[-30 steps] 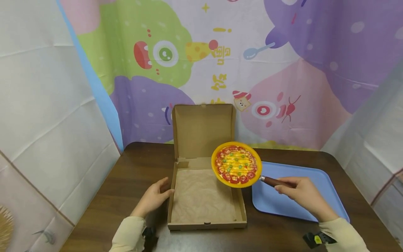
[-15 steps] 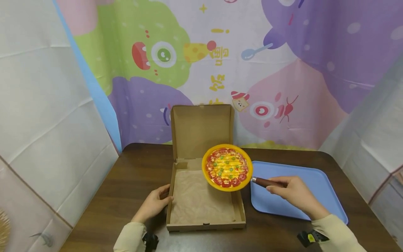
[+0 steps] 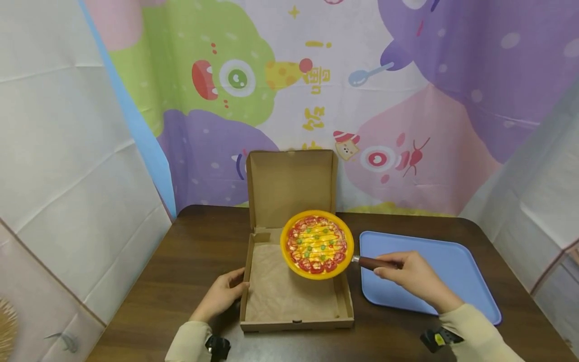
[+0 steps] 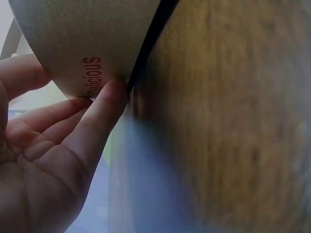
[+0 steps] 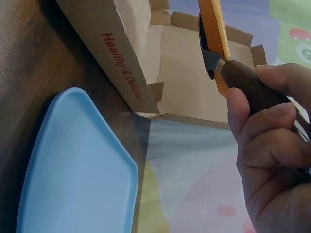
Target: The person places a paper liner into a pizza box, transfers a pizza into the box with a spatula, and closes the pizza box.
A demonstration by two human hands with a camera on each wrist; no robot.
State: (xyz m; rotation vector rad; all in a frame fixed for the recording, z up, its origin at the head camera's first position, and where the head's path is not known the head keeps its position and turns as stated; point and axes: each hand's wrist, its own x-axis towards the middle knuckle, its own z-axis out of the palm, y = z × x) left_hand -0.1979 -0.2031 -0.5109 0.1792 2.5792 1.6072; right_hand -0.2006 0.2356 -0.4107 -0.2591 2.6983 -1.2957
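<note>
My right hand [image 3: 409, 276] grips the brown wooden handle [image 3: 372, 262] of a pizza server, whose dark metal part [image 5: 209, 57] shows under the pizza in the right wrist view. A round toy-like pizza [image 3: 316, 245], with orange rim, red slices, yellow stripes and green bits, lies on it face up. It is held above the open cardboard pizza box [image 3: 289, 306], overlapping the box's back right part. My left hand [image 3: 220, 295] rests against the box's left wall, fingers fairly straight. In the left wrist view its fingertips [image 4: 115, 90] touch the printed side wall low down.
Brown crumpled paper [image 3: 280, 294] lines the box, and its lid [image 3: 293, 188] stands upright at the back. A blue tray [image 3: 452, 266] lies on the dark wooden table [image 3: 181, 271] to the right, partly under my right forearm. A cartoon curtain [image 3: 289, 100] hangs behind.
My right hand has carried the pizza on the server leftward and slightly lower, farther over the box. My left fingers have settled against the box's left wall.
</note>
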